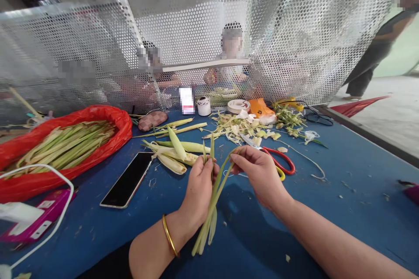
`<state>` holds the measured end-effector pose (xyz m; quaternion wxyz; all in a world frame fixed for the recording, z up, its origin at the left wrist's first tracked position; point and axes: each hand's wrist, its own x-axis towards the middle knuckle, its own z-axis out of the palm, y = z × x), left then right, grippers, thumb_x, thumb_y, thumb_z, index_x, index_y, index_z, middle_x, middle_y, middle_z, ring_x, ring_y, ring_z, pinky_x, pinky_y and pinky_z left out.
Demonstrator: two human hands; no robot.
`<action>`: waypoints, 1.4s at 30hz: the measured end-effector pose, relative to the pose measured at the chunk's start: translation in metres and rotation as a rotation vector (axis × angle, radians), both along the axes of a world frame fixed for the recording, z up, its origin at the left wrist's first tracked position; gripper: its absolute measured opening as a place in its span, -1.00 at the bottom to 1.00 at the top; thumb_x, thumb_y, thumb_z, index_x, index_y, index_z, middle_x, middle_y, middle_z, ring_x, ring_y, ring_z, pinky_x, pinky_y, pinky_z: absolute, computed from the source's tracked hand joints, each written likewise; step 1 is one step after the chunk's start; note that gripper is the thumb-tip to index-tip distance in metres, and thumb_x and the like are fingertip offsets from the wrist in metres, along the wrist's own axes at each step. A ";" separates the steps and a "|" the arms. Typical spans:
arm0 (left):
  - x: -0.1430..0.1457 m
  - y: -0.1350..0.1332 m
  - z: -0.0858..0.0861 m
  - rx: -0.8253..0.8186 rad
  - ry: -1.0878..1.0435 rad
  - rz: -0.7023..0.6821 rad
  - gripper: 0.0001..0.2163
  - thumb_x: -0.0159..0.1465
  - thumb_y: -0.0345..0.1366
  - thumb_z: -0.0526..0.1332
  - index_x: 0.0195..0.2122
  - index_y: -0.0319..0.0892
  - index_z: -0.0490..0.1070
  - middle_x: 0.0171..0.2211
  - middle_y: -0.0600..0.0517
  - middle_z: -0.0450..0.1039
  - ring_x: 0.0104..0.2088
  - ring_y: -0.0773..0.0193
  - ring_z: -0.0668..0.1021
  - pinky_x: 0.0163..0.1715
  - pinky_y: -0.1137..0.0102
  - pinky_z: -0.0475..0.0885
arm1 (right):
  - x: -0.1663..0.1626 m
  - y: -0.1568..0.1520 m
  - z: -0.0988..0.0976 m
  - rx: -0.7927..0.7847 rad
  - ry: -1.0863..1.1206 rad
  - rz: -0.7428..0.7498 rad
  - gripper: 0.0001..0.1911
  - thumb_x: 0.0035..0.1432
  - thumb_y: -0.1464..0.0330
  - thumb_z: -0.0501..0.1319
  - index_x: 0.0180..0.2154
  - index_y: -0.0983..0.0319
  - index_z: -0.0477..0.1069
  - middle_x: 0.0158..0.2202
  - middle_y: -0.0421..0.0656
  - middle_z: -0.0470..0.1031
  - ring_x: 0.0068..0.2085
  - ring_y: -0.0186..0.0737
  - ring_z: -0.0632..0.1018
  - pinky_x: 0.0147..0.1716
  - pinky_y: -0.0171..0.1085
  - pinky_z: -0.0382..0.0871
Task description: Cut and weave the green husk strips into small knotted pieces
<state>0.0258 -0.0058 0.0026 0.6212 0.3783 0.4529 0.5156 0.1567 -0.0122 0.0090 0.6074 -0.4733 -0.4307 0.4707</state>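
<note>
My left hand (200,183) is closed round a small bundle of green corn husk strips (209,222), whose long ends hang down toward me while short tips poke up above the thumb. The fingertips of my right hand (262,174) pinch the upper bend of one strip, just right of the left hand. Red-handled scissors (281,159) lie behind my right hand, partly hidden by it. Beyond my left hand rests a pile of pale husks (173,152). A gold bangle (170,236) circles my left wrist.
A red plastic bag (126,124) of husk strips stands at left, near a black phone (127,181) and a purple power strip (46,213) with a white cable. Scraps (235,126), a tape roll (238,106) and an orange packet (260,109) lie before the perforated metal screen (196,22). People are beyond it.
</note>
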 end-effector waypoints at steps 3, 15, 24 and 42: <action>0.000 -0.002 0.004 -0.030 0.012 -0.131 -0.69 0.11 -0.03 0.31 -0.39 -0.19 0.37 -0.63 0.21 0.19 -0.65 0.51 0.22 -0.66 0.57 0.10 | 0.001 0.001 0.003 -0.007 0.017 0.014 -0.81 -0.03 0.28 0.32 -0.49 0.27 0.43 -0.60 -0.27 0.40 -0.57 -0.39 0.42 -0.49 -0.34 0.35; -0.003 -0.001 0.009 -0.005 0.130 -0.228 -0.80 0.10 -0.20 0.33 -0.45 -0.25 0.44 -0.60 0.11 0.40 -0.70 0.57 0.16 -0.69 0.55 -0.04 | 0.002 0.003 0.001 -0.054 0.044 0.052 -0.77 -0.13 0.26 0.39 -0.44 0.28 0.52 -0.56 -0.24 0.43 -0.60 -0.41 0.38 -0.56 -0.34 0.31; -0.002 -0.001 0.013 -0.060 0.096 -0.214 -0.77 -0.01 -0.18 0.40 -0.47 -0.24 0.49 -0.59 0.07 0.45 -0.71 0.59 0.11 -0.69 0.55 -0.06 | 0.000 0.000 0.004 -0.067 0.051 0.071 -0.77 -0.12 0.25 0.40 -0.44 0.28 0.53 -0.56 -0.25 0.42 -0.58 -0.40 0.36 -0.52 -0.33 0.26; -0.001 -0.002 0.009 0.001 0.071 -0.200 -0.74 0.14 -0.13 0.30 -0.48 -0.20 0.32 -0.60 0.18 0.18 -0.61 0.50 0.18 -0.61 0.57 0.06 | 0.001 0.001 0.004 -0.056 0.027 0.033 -0.70 -0.11 0.16 0.37 -0.47 0.28 0.49 -0.58 -0.23 0.41 -0.56 -0.38 0.33 -0.52 -0.33 0.27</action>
